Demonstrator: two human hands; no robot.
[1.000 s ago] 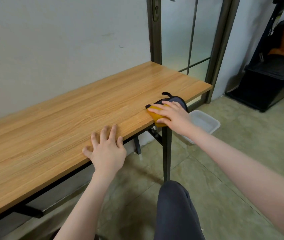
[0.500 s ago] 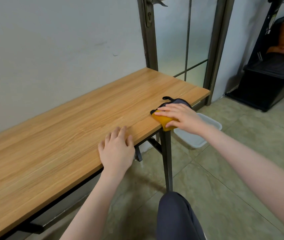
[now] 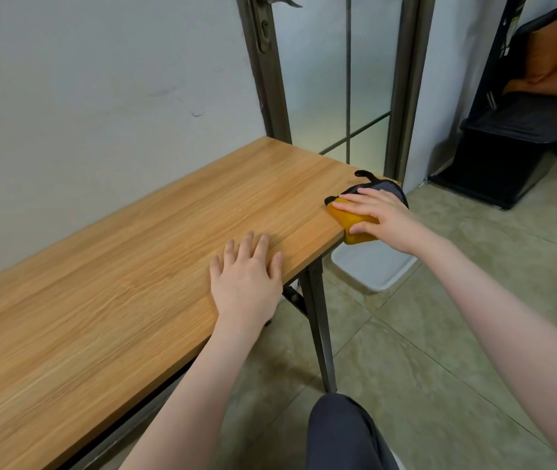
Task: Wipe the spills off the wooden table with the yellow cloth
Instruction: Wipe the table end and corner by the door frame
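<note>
The wooden table [image 3: 134,266] runs along the wall. No spill shows on its surface. The yellow cloth [image 3: 346,217], with a dark grey backing and a black loop, lies at the table's front right corner and partly hangs over the front edge. My right hand [image 3: 383,215] presses flat on the cloth with straight fingers, the thumb lying along the hanging part. My left hand [image 3: 246,276] rests flat on the tabletop near the front edge, fingers spread, a hand's width left of the cloth.
A white plastic bin [image 3: 372,271] stands on the tiled floor under the table's right end. A metal door frame [image 3: 270,79] with frosted glass rises behind the table. A black rack [image 3: 507,147] stands at the far right. My knee [image 3: 341,432] is at the bottom.
My right hand has slid the cloth right along the front edge toward the table's end corner. My left hand has also shifted right along the tabletop.
</note>
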